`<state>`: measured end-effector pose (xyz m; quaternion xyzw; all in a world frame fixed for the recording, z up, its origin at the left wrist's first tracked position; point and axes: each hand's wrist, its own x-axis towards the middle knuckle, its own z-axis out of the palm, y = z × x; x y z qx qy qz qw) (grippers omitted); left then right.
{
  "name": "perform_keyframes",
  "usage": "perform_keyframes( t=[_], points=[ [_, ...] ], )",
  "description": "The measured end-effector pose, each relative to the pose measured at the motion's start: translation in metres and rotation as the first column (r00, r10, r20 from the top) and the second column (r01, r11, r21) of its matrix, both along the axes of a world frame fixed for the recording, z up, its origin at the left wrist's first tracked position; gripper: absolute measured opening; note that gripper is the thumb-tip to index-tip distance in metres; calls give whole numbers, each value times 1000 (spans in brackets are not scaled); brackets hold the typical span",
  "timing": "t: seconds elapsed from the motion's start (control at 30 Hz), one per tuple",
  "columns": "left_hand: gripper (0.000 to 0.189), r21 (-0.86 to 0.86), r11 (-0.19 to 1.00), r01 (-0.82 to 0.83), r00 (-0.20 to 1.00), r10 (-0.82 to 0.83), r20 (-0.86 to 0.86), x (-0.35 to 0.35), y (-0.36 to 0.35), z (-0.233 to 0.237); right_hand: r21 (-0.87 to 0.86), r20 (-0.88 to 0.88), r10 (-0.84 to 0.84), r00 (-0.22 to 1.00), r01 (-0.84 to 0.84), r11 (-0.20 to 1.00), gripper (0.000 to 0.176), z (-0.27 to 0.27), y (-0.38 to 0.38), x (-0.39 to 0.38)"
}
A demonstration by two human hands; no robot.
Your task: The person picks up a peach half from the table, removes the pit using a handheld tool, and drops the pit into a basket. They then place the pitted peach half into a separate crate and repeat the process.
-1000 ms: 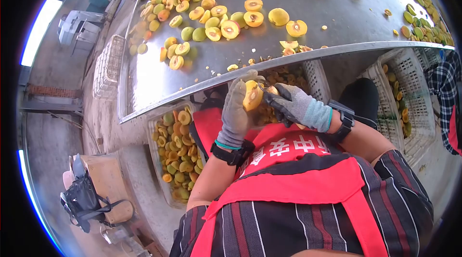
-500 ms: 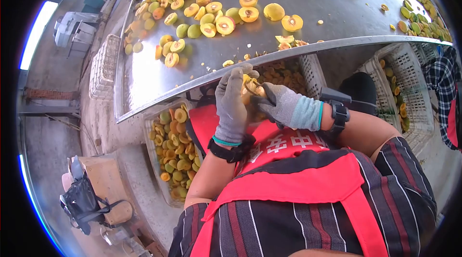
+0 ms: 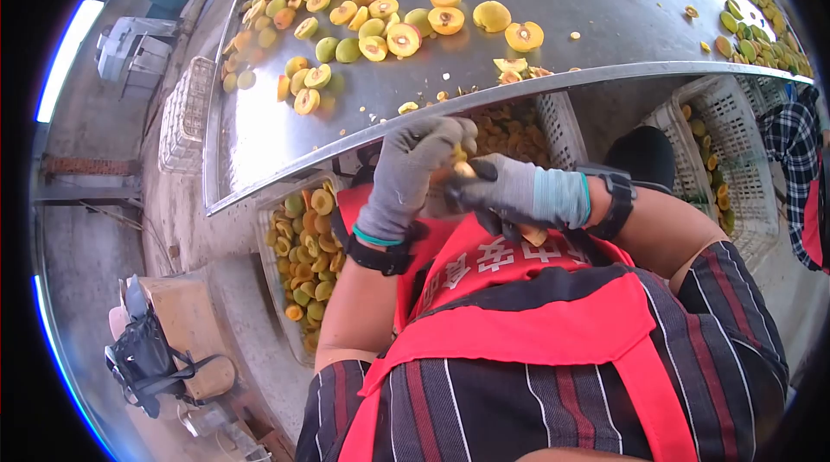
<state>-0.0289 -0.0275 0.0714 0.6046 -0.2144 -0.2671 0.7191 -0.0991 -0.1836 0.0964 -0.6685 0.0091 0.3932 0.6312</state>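
Both hands wear grey gloves and are close together below the metal table's front edge. My left hand (image 3: 415,170) is curled, with yellow fruit pieces (image 3: 461,161) at its fingertips. Dark-coated fingers of my right hand (image 3: 501,190) are closed just beside them; what they hold is blurred and mostly hidden. A pale yellow piece (image 3: 533,235) shows beneath my right hand, in front of the red apron. Halved yellow fruits (image 3: 404,40) lie on the metal table (image 3: 285,146) beyond my hands.
Crates of fruit pieces stand under the table: one at left (image 3: 298,341), one behind my hands (image 3: 562,129), one at right (image 3: 748,151). A person in a checked sleeve (image 3: 788,138) is at the right edge. A black bag (image 3: 147,358) lies at lower left.
My hands have drawn slightly apart, my left hand moving left. The fruit that was between them is now less visible, and a pale piece shows below my right hand.
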Motion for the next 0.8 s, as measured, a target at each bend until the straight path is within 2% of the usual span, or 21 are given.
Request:
perform_keyframes(
  t=[0.03,0.1,0.13,0.17,0.23,0.27,0.3,0.33,0.37,0.43,0.47,0.5,0.53,0.57,0.63,0.67,0.7,0.77,0.8],
  points=[
    [22,1,1000,-2,1000,2,0,0,0,1,1,0,2,1000,-2,1000,30,-3,2,-2],
    [21,135,991,-7,999,12,-38,-1,0,7,6,173,-83,981,83,997,30,-14,5,-3],
    [21,131,990,-53,996,62,-67,-4,-4,10,-8,7,-69,998,69,998,32,4,3,-3],
    [21,132,990,-50,996,59,-66,-6,-7,8,-7,8,-72,997,72,997,32,2,2,-3],
    [22,19,978,-208,976,209,-62,-10,-11,1,179,-85,-71,994,85,980,33,-6,-1,-3],
    [22,18,978,-209,976,210,-63,-10,-12,-2,177,-86,-70,994,85,981,33,-12,2,-4],
    [23,30,979,-200,980,200,18,-9,-13,-5,69,147,-128,981,119,990,32,-20,6,-5],
    [23,46,981,-190,978,185,97,-10,-13,-8,-27,374,-155,914,178,984,32,-20,9,-6],
    [23,46,981,-189,978,184,95,-10,-13,-11,-28,373,-156,915,179,983,32,-16,7,-5],
    [27,44,980,-194,979,196,-60,-11,-14,-11,-31,30,-25,999,26,999,32,-3,1,-2],
    [27,43,980,-192,979,195,-60,-13,-15,-9,-32,30,-26,999,27,999,32,-10,-1,-3],
    [25,-44,978,-202,969,194,-151,-15,-15,-5,210,-33,-84,996,89,974,33,-22,-3,-5],
    [24,-129,967,-220,953,184,-240,-17,-16,0,436,-108,-123,986,158,886,35,-25,-4,-5],
    [24,-130,966,-221,953,186,-238,-18,-17,2,436,-106,-121,987,156,886,35,-26,-6,-4],
    [26,-173,943,-285,940,239,-244,-22,-20,5,646,-497,88,863,300,702,35,-24,-9,-1],
    [26,-173,943,-285,940,239,-245,-23,-22,5,698,-513,143,846,315,643,32,-27,-8,1],
    [28,-212,922,-325,924,261,-279,-25,-24,5,698,-512,142,847,314,644,32,-27,-8,0],
    [29,-252,896,-365,907,282,-313,-26,-28,4,790,-517,230,824,356,499,33,-28,-6,-2],
    [31,-251,903,-350,928,298,-222,-26,-31,3,790,-517,231,824,355,500,33,-29,-6,-2]
  ],
)
